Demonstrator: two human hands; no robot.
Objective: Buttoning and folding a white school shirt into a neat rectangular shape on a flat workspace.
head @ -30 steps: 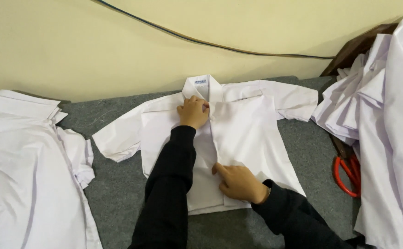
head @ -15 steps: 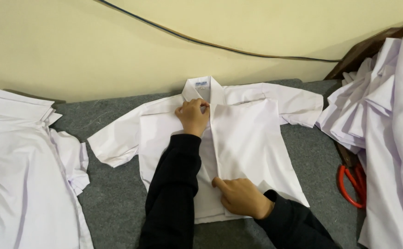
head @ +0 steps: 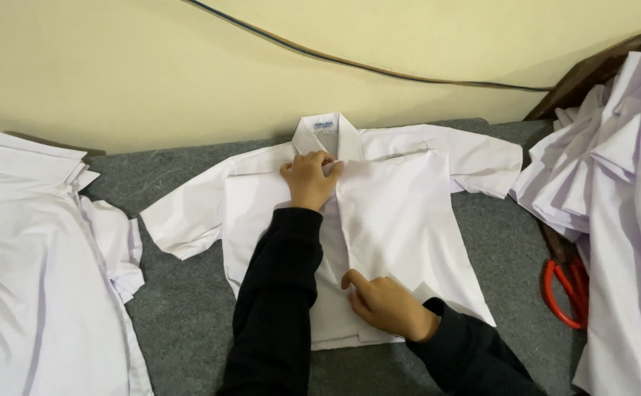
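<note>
Head view: left hand (head: 310,178) pinches white shirt (head: 394,220) placket at collar; right hand (head: 385,302) presses flat near hem, placket running straight away from the person.

Soft, even light fills the frame, with no glare. The white shirt (head: 401,220) at centre keeps its fold detail, and faint shadows edge it on the grey worktop (head: 188,308). Focus is sharp throughout; the black sleeves at the bottom lose detail.

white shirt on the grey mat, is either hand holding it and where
Both press the white short-sleeved shirt flat: left hand just below the collar, right hand low on the front edge.
</note>
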